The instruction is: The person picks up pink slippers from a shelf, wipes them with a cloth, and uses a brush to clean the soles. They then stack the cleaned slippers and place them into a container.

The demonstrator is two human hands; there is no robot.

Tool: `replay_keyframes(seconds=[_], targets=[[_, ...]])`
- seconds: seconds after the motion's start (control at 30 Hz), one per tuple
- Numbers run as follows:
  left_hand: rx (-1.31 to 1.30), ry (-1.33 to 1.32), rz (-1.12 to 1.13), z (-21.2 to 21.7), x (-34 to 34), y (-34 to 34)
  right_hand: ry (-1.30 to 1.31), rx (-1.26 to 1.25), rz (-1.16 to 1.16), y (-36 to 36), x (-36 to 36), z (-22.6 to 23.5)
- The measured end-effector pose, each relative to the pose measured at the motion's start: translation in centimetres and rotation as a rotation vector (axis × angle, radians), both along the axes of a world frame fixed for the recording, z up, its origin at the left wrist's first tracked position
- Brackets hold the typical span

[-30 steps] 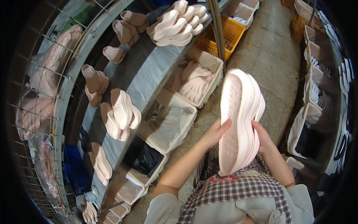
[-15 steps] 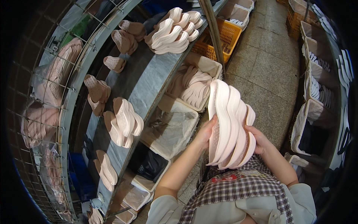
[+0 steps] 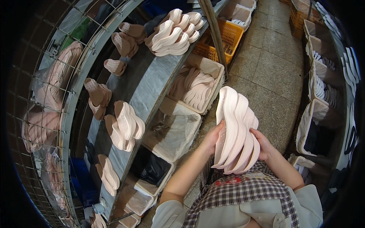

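Between my two hands is a stack of pale pink shoe soles (image 3: 236, 129), held up in front of my checked apron (image 3: 239, 190). The soles are wavy in profile and nested against each other, standing nearly upright. My left hand (image 3: 216, 137) grips the stack's left side, thumb up along its edge. On the other side my right hand (image 3: 262, 144) wraps the right edge, thumb on top; the fingers of both hands are partly hidden behind the soles.
A long grey bench (image 3: 148, 81) on the left carries a pile of soles (image 3: 171, 36) and brown clog uppers (image 3: 98, 92). Below stand lined bins, one full of pink soles (image 3: 195, 89), and a yellow crate (image 3: 228, 38). Another bin row (image 3: 308, 129) lines the aisle's right side.
The stack has shifted slightly, its top a little lower and its soles lying closer together. Both hands still hold it.
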State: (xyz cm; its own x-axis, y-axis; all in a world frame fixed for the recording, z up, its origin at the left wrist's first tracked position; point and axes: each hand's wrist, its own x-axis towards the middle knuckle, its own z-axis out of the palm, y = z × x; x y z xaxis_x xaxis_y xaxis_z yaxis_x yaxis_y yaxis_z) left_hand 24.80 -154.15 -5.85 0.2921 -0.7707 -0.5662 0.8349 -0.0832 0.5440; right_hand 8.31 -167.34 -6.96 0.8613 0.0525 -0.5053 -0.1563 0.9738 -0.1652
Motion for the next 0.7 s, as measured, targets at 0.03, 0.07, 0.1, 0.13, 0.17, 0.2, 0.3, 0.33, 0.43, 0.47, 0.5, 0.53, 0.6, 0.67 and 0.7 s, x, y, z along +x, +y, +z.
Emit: replay_keyframes(seconds=[0.03,0.07,0.1,0.13,0.17,0.2,0.3,0.33,0.43,0.47,0.5,0.53,0.6,0.67,0.7], targets=[[0.048,0.041,-0.005,0.2,-0.1,-0.1,0.05,0.001,-0.008,0.0,-0.1,0.2],[-0.001,0.023,-0.006,0.5,-0.3,0.1,0.033,0.032,-0.009,0.1,-0.1,0.3],[0.02,0.017,-0.005,0.9,-0.5,0.3,0.067,0.047,-0.009,0.1,-0.2,0.5],[0.011,0.046,-0.001,1.2,-0.6,0.5,0.021,0.044,-0.008,0.2,-0.2,0.6],[-0.018,0.014,-0.016,1.5,-0.7,0.7,0.026,0.024,-0.006,0.2,-0.3,0.7],[0.055,-0.051,0.002,1.6,-0.7,0.8,0.004,-0.005,-0.004,0.2,-0.4,0.7],[-0.028,0.018,0.006,1.2,-0.6,0.9,0.025,0.096,0.023,0.0,-0.6,0.3],[-0.016,0.024,-0.005,0.8,-0.5,0.7,0.059,0.075,0.07,-0.1,-0.6,0.1],[-0.071,-0.164,0.099,-0.4,-0.7,0.6,0.059,0.01,0.246,-0.2,-0.9,-0.8],[-0.033,0.028,0.172,-0.6,-0.7,0.6,0.035,0.04,0.238,-0.2,-1.0,-1.1],[-0.054,0.058,0.185,-0.7,-0.7,0.7,0.072,0.012,0.254,-0.1,-1.0,-1.4],[-0.05,0.055,0.176,-0.8,-0.8,0.7,0.059,0.051,0.236,0.0,-1.1,-1.7],[-0.051,0.046,0.145,-0.7,-0.9,0.8,0.083,0.07,0.231,0.2,-1.2,-2.1],[-0.054,0.039,0.131,-0.6,-1.0,0.9,0.071,0.091,0.234,0.3,-1.3,-2.5],[-0.056,0.036,0.122,-0.5,-1.1,0.9,0.095,0.08,0.241,0.3,-1.3,-2.6]])
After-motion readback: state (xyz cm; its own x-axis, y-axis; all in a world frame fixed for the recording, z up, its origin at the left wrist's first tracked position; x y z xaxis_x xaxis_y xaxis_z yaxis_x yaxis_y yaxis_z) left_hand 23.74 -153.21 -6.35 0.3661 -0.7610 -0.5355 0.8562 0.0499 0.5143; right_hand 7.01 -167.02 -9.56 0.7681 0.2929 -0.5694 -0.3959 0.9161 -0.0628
